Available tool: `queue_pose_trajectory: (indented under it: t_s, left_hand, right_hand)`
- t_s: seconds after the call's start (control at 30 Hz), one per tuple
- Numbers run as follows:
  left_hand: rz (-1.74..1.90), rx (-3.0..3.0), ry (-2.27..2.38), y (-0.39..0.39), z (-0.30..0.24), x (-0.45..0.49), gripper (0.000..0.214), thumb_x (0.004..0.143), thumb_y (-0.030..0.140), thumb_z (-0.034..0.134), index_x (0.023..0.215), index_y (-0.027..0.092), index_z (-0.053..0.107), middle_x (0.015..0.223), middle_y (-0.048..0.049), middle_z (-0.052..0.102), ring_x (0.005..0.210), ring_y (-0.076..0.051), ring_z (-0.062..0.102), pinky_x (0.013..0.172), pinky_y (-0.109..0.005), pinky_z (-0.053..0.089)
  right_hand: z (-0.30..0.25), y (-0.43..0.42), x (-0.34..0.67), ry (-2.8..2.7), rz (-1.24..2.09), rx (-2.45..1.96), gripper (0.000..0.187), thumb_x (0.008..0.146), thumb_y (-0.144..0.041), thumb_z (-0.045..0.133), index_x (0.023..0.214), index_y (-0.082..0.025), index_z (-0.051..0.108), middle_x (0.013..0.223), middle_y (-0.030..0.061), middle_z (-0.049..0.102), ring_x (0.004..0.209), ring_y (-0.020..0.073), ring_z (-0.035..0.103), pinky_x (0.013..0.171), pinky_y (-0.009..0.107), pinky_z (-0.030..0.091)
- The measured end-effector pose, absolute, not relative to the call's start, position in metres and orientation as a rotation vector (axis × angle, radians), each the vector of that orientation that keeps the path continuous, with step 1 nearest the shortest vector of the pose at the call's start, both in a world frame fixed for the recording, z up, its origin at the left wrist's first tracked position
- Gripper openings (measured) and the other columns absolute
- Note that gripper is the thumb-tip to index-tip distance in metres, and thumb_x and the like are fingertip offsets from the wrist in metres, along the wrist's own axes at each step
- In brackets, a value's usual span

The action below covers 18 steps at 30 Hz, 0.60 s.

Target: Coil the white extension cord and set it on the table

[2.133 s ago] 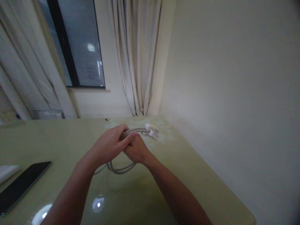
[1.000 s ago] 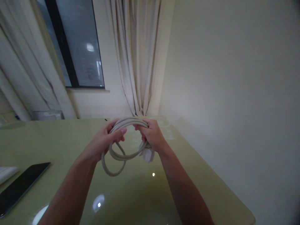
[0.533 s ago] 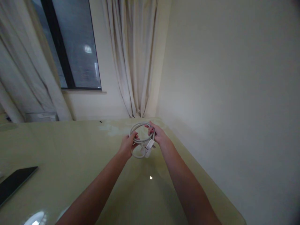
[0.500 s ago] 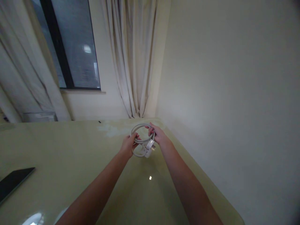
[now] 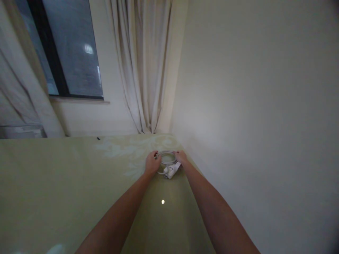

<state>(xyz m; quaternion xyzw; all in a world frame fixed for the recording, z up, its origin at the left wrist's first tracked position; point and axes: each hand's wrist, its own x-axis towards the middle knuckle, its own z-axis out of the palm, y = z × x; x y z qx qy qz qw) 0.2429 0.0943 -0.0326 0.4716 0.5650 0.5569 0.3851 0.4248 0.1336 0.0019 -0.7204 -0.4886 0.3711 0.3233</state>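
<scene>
Cable coiled near the far right corner of the table, and you're gripping it from both sides, left hand, right hand, white socket block hanging nearer you.

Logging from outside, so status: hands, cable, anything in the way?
Left hand, right hand: on coiled cable, opposite sides. White power strip: near side of coil. No blockage visible; wall close on right.

Coiled cable, white socket block
</scene>
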Motion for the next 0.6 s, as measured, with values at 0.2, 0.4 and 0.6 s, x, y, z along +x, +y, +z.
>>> queue_pose_trajectory:
  t_s: [0.2,0.4,0.6]
  left_hand:
    - [1.503,1.411,1.421,0.095,-0.042,0.229,0.034,0.084,0.027,0.078,0.116,0.017,0.077,0.126,-0.0166,0.075,0.125,-0.033,0.068,0.115,-0.046,0.047]
    - [1.544,1.544,1.355,0.084,-0.053,0.219,0.040,0.094,0.036,0.062,0.126,0.016,0.073,0.135,-0.0165,0.073,0.131,-0.031,0.065,0.118,-0.051,0.045]
    - [1.534,1.713,1.332,0.053,-0.060,0.194,0.047,0.090,0.038,0.064,0.133,0.018,0.068,0.143,-0.0162,0.068,0.138,-0.032,0.060,0.122,-0.056,0.040]
  right_hand:
    - [0.001,0.131,0.435,-1.436,0.879,-1.888,0.039,0.103,-0.040,0.068,0.134,-0.018,0.065,0.134,0.0112,0.067,0.114,0.0260,0.069,0.096,0.047,0.061]
    - [0.015,0.114,0.446,-1.519,0.732,-1.880,0.037,0.103,-0.043,0.067,0.129,-0.017,0.067,0.129,0.0101,0.070,0.111,0.0247,0.071,0.096,0.047,0.061]
    - [0.030,0.084,0.442,-1.583,0.432,-1.877,0.040,0.104,-0.042,0.059,0.111,-0.008,0.078,0.118,0.0211,0.077,0.121,0.0338,0.071,0.105,0.043,0.051]
